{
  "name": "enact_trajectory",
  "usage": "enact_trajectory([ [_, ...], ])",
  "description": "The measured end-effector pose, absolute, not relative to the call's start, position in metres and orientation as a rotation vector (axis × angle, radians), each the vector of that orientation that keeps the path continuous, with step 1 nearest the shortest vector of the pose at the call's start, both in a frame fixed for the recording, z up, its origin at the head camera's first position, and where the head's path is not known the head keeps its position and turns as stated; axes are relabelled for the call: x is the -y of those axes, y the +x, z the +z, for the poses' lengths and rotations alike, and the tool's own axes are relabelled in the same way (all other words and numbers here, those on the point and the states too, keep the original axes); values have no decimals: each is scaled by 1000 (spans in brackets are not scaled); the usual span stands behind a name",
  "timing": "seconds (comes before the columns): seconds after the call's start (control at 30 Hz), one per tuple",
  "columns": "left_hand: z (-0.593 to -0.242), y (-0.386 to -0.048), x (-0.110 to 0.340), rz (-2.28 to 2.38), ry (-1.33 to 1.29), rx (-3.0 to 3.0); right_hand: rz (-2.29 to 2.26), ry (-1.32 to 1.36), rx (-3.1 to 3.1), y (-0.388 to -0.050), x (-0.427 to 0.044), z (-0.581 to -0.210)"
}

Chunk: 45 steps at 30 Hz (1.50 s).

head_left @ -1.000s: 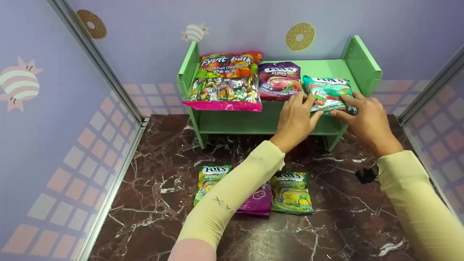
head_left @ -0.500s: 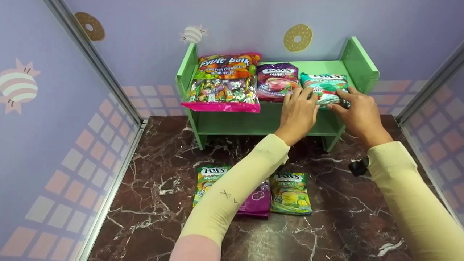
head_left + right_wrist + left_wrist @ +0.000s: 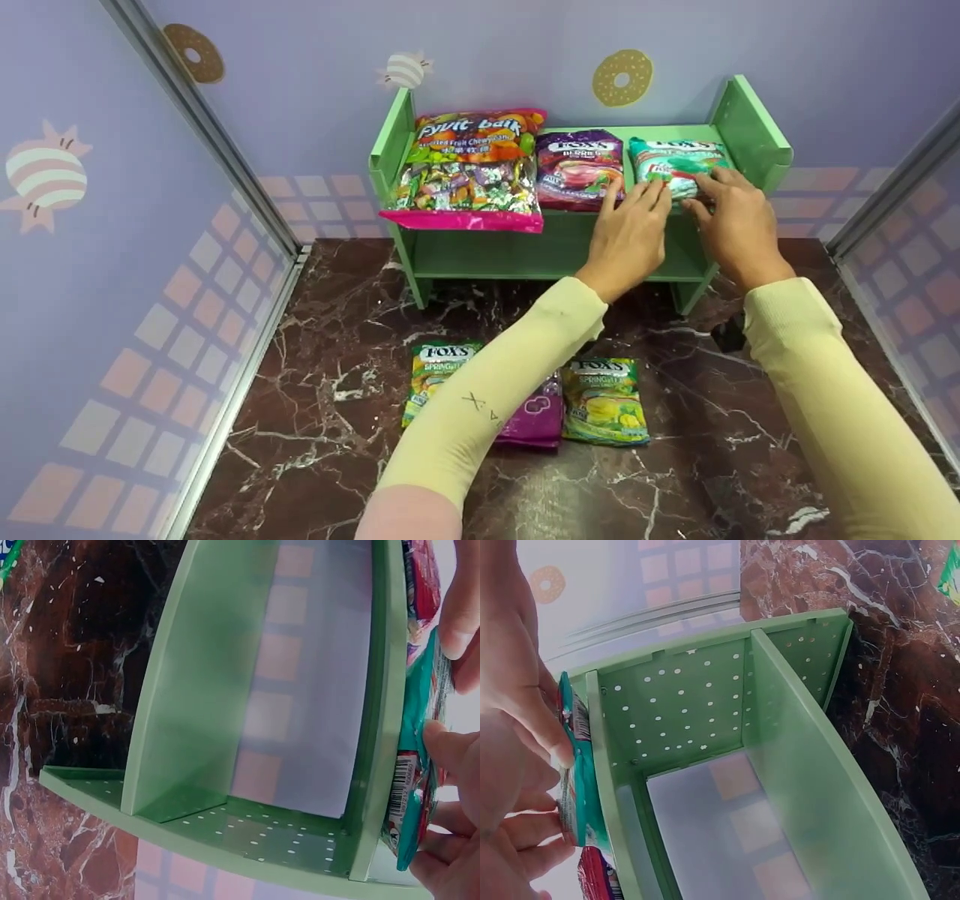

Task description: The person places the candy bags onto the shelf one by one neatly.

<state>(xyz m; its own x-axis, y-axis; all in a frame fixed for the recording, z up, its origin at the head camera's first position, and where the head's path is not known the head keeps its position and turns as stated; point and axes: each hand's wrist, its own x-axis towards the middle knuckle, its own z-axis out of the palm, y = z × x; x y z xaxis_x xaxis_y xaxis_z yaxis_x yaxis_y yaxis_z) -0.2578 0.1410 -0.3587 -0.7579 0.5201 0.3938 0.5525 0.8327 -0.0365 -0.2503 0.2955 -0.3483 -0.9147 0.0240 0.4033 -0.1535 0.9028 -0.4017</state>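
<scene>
A teal Fox's candy bag (image 3: 679,157) lies face up at the right of the top shelf, its near edge along the shelf's front. My left hand (image 3: 628,236) touches its lower left part with extended fingers; the thumb is hidden in the head view. At the bag's lower right, my right hand (image 3: 742,225) pinches the near edge between thumb and bent fingers. In the right wrist view the bag's end seal (image 3: 409,832) shows beside those fingers. A purple Fox's berries bag (image 3: 577,169) sits just left, beside a large Fyvit balk candy bag (image 3: 472,169).
The green shelf (image 3: 487,253) stands against a patterned wall (image 3: 502,45). On the dark marbled floor (image 3: 337,465) before it lie two green-yellow Fox's bags, one at the right (image 3: 604,401), and a magenta bag (image 3: 536,420) between them, partly behind my left sleeve.
The teal bag has slid back onto the shelf and lies flatter. Both hands have moved forward with it, the right also leftward. My left fingers have straightened over it.
</scene>
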Motion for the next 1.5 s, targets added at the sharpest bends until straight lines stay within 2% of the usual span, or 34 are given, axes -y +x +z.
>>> enact_trajectory([
  [0.77, -354, -266, -145, -68, -828, 2791, 588, 123, 2690, -263, -296, -350],
  [1.07, -358, -258, -135, -180, -884, 2645, 667, 182, 2516, -248, -292, -358],
  [1.5, -379, -219, -108, -268, -1010, 2454, 748, 257, 2232, -200, -268, -388],
])
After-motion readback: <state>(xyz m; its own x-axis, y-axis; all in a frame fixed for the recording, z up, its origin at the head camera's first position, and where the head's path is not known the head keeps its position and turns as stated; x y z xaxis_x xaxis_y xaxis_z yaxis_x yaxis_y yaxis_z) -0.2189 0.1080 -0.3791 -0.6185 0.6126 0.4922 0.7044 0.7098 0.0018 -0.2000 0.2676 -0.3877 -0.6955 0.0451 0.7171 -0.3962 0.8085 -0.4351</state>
